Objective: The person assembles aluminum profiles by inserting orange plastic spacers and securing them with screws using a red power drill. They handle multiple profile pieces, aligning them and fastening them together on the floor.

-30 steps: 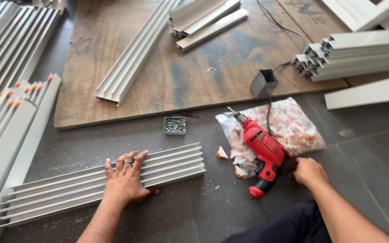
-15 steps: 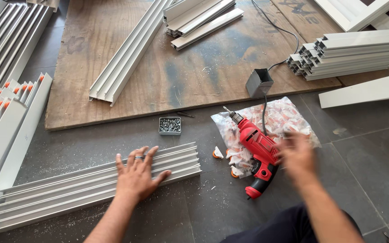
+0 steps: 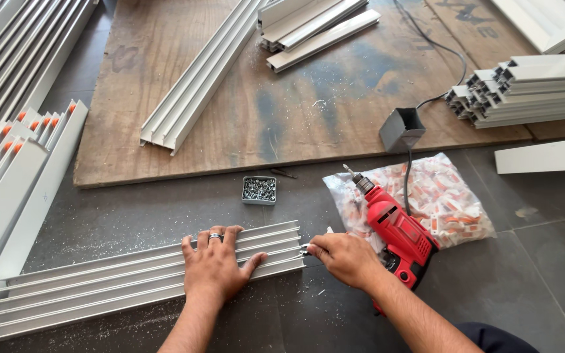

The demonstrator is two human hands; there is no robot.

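A long ribbed white aluminium track profile lies on the dark floor in front of me. My left hand, with a ring on one finger, presses flat on its right part, fingers spread. My right hand is at the profile's right end, its fingertips pinched on a small white piece held against the end; I cannot see the piece clearly. A red power drill lies on the floor just behind my right wrist, bit pointing away from me.
A small open box of screws sits behind the profile. A clear bag of small white and orange plastic parts lies under the drill. A wooden board carries more profiles, a grey square tube piece and a cable. Stacked profiles lie left.
My right hand left the drill's handle and moved left to the profile's right end. My left hand stays pressed on the profile. The view has shifted slightly.
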